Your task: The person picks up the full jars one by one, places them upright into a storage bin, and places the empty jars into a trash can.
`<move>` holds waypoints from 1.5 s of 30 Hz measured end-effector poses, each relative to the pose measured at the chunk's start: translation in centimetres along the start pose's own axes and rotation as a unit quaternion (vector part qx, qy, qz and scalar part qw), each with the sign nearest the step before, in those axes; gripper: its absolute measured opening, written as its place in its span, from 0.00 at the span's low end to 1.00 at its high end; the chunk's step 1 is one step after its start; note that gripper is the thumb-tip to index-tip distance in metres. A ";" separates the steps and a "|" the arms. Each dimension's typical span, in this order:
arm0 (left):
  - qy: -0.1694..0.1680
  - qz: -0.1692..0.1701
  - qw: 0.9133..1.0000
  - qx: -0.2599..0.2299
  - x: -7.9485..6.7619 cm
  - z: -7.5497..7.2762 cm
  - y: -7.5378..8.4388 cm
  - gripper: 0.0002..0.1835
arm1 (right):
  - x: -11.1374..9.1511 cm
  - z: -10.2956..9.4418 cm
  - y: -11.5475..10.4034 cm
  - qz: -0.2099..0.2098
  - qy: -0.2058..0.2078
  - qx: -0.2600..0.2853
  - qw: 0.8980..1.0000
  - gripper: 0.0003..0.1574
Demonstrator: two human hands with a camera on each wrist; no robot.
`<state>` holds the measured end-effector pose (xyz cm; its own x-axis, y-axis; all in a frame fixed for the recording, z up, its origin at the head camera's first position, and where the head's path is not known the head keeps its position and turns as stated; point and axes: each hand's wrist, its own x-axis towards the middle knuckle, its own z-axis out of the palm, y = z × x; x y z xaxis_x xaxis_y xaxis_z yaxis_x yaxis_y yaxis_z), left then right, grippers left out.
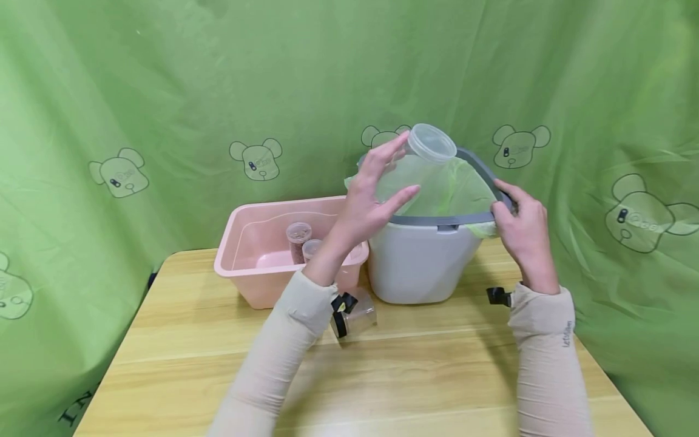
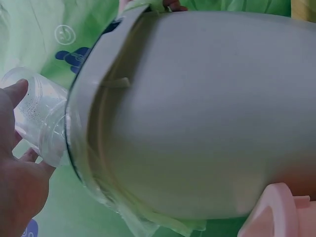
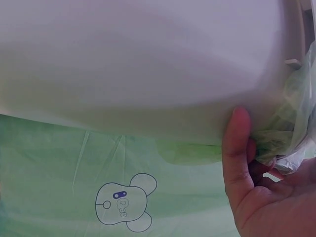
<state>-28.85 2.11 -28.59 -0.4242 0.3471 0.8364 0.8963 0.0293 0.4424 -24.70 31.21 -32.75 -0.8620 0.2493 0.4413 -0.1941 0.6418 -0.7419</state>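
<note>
My left hand [image 1: 371,194] holds a clear plastic jar [image 1: 431,143] at a tilt above the mouth of a light grey trash bin [image 1: 420,264]. In the left wrist view, the thumb and fingers lie on opposite sides of the jar [image 2: 37,113], which looks empty. Over the bin's dark grey rim [image 1: 453,220] folds a thin pale green bag [image 1: 475,182]. On the bin's right side, my right hand [image 1: 521,233] grips the rim. The right wrist view has its thumb [image 3: 238,133] against the outer wall, beside the bunched bag [image 3: 291,118].
Left of the bin stands a pink plastic tub [image 1: 256,276] with a jar [image 1: 298,237] of reddish-brown contents and a second lidded jar [image 1: 311,247]. Another clear container [image 1: 363,311] lies on the wooden table [image 1: 426,376], partly behind my left wrist. Green printed cloth [image 1: 327,73] surrounds the table.
</note>
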 end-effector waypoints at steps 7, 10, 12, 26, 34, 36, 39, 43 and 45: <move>-0.014 -0.025 0.999 0.035 0.1 0.5 -1.1 0.41 | 0.0 0.0 0.0 -0.001 0.000 -0.002 1.000 0.33; -0.023 -0.037 0.998 0.041 -0.1 0.6 -1.6 0.42 | 0.0 0.0 0.1 -0.002 0.000 -0.003 1.000 0.33; -0.029 -0.046 0.998 0.043 -0.3 0.7 -2.0 0.42 | -0.1 0.0 0.2 -0.004 0.001 -0.004 1.000 0.33; -0.071 -0.084 0.990 0.092 -1.0 0.9 -2.9 0.42 | -0.1 0.0 0.2 -0.010 0.003 -0.009 1.000 0.33; -0.127 -0.122 0.975 0.137 -0.8 0.6 -2.8 0.41 | -0.1 0.1 0.1 -0.005 0.003 -0.006 1.000 0.33; -0.141 -0.126 0.971 0.146 -0.7 0.5 -2.7 0.41 | -0.1 0.2 0.0 -0.003 0.001 -0.001 1.000 0.33; -0.157 -0.123 0.967 0.159 -0.6 0.3 -2.6 0.41 | 0.0 0.3 0.0 -0.001 -0.001 -0.001 1.000 0.34; -0.177 -0.131 0.961 0.166 -0.5 0.3 -2.7 0.41 | 0.0 0.3 0.1 -0.001 0.004 -0.006 1.000 0.34; -0.186 -0.139 0.958 0.170 -0.4 0.3 -2.6 0.41 | 0.0 0.3 0.1 -0.001 0.007 -0.008 1.000 0.33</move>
<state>-31.00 2.22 -30.19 -0.6336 0.5898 0.5007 0.7727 0.4501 0.4476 -24.84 31.07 -32.93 -0.8554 0.2570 0.4497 -0.1885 0.6542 -0.7324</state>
